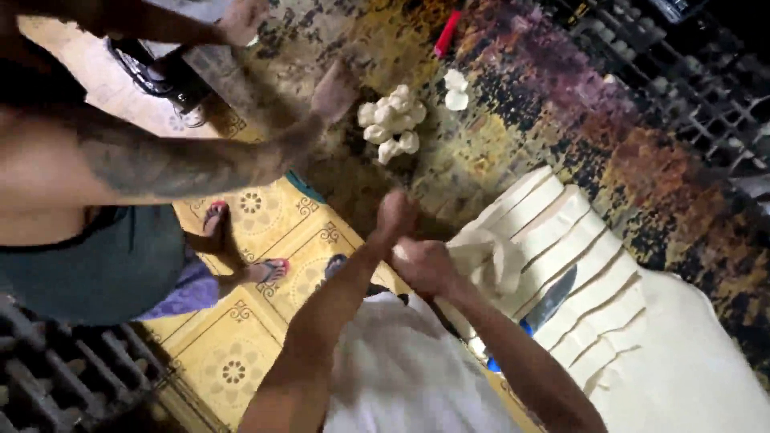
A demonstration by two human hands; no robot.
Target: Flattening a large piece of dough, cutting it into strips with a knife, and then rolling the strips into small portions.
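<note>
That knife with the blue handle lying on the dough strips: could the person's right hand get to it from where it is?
Probably yes. The knife lies bare on the cut dough strips, beside the right hand, though that hand grips dough.

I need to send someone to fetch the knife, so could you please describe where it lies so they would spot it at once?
Start at the big sheet of pale dough on the dark mottled worktop, cut at its near end into long strips. The knife lies across those strips, just beyond the person's right hand. Its dark grey blade and blue handle set it apart from the cream-coloured dough around it.
</note>
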